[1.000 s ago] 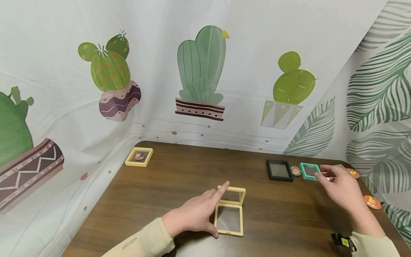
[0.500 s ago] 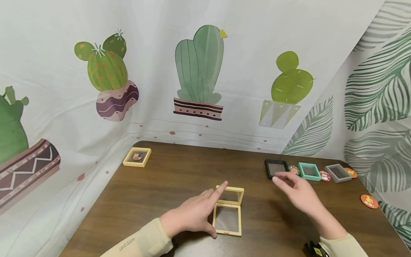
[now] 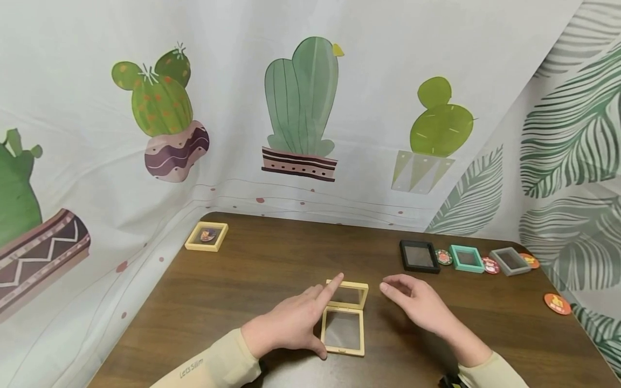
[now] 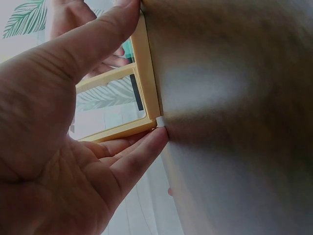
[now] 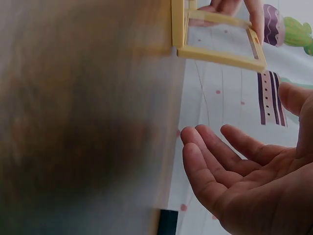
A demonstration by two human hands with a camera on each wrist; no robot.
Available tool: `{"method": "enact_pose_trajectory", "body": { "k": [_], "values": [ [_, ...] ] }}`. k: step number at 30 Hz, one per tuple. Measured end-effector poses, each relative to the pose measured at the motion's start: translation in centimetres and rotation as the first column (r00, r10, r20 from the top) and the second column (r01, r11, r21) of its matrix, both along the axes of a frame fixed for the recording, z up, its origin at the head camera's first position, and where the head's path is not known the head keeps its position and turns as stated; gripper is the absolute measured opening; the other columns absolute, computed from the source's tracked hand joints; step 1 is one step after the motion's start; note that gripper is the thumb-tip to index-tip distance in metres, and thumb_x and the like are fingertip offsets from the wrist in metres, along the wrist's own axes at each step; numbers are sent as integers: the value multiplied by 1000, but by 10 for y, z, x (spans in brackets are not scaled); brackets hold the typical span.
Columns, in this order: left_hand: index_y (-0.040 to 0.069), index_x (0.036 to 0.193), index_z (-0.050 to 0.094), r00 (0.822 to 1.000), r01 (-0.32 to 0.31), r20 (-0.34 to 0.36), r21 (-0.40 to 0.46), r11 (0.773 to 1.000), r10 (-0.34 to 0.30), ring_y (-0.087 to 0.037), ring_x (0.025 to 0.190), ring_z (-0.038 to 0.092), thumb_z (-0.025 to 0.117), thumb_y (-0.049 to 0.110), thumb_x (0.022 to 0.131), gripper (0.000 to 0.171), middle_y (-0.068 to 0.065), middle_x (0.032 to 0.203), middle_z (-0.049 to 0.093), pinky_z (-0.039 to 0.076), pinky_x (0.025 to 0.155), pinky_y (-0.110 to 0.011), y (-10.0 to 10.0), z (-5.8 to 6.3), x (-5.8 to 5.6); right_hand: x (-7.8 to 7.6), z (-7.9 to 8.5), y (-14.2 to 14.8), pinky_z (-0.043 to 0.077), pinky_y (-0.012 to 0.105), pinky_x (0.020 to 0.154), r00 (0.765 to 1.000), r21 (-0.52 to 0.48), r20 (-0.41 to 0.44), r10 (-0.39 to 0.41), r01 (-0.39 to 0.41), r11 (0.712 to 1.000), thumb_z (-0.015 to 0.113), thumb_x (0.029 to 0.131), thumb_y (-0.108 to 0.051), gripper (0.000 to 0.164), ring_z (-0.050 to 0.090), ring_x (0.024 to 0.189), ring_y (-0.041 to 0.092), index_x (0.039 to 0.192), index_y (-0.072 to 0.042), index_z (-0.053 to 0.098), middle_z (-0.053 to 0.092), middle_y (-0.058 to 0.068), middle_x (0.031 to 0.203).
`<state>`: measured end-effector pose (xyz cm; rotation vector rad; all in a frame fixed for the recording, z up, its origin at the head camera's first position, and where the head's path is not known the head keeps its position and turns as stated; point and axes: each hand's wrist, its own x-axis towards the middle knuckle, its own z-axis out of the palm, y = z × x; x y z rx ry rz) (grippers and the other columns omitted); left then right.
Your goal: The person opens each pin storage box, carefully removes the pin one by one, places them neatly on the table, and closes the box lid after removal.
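A pale yellow hinged display frame (image 3: 345, 330) with clear panes stands unfolded on the table, its lid raised at the back. My left hand (image 3: 291, 327) holds it from the left side. The thumb is at the near left corner, and the index finger lies along the raised lid's upper edge. In the right wrist view, other left-hand fingers (image 5: 227, 7) show through the clear lid. My right hand (image 3: 419, 303) hovers to the right of the frame, its fingers loosely bent. In the right wrist view nothing lies between its thumb and fingers.
At the back right lie a black frame (image 3: 419, 256), a teal frame (image 3: 467, 258) and a grey frame (image 3: 510, 261), with round chips (image 3: 443, 257) beside them. An orange chip (image 3: 557, 304) is near the table's right edge. A yellow frame (image 3: 206, 236) holding a chip sits back left.
My right hand has come left from the grey frame and chips, past the black frame, to beside the yellow frame. The left hand has kept its place on that frame.
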<state>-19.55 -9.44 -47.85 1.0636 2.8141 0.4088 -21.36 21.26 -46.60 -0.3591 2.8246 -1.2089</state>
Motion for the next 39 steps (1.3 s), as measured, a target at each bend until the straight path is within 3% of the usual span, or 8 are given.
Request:
{"method": "enact_pose_trajectory", "body": {
  "k": [6,11,18,27,35,39],
  "values": [
    [31,154,-21,1000,-6,8,-1,1000,6,-34,134,39,85,68,52,152,-17,151,37,44,98,-45,-1,0,0,1,-2,-14,51,40,84,997,-36,67,27,-24,999,54,94,-62,49,63,98,13,117,-22,67,69,-6,104],
    [33,153,-23,1000,-9,9,-4,1000,9,-35,133,39,85,68,52,152,-18,151,37,44,98,-46,-2,0,0,1,-1,-24,52,34,76,991,-94,124,59,-47,994,53,97,-56,48,66,87,16,119,-15,66,70,0,98],
    [32,154,-21,1000,-11,13,-3,1000,11,-36,133,39,86,66,52,152,-18,151,37,45,97,-46,-2,2,2,-3,0,-36,53,35,76,982,-144,185,51,-24,989,54,96,-56,54,67,85,17,120,-10,65,70,3,99],
    [32,154,-21,1000,-4,11,-1,1000,4,-35,133,39,86,66,53,152,-18,151,36,45,97,-46,-1,2,1,-4,-1,-38,52,37,79,978,-149,191,83,-55,987,55,95,-57,52,65,86,18,116,-11,67,69,3,94],
    [28,155,-19,997,37,-61,-8,999,-38,-32,126,48,85,68,53,152,-21,138,49,49,91,-42,0,2,1,-3,-6,-34,50,40,84,967,-150,230,109,-75,986,54,96,-57,48,65,90,19,118,-16,67,68,1,101],
    [24,156,-18,991,47,-124,-22,999,-50,-23,109,59,85,70,51,154,-12,122,57,52,82,-35,1,2,1,-2,-5,-31,50,41,84,962,-167,218,162,-126,978,56,97,-52,44,64,94,19,120,-16,67,68,0,106]
  ]
}}
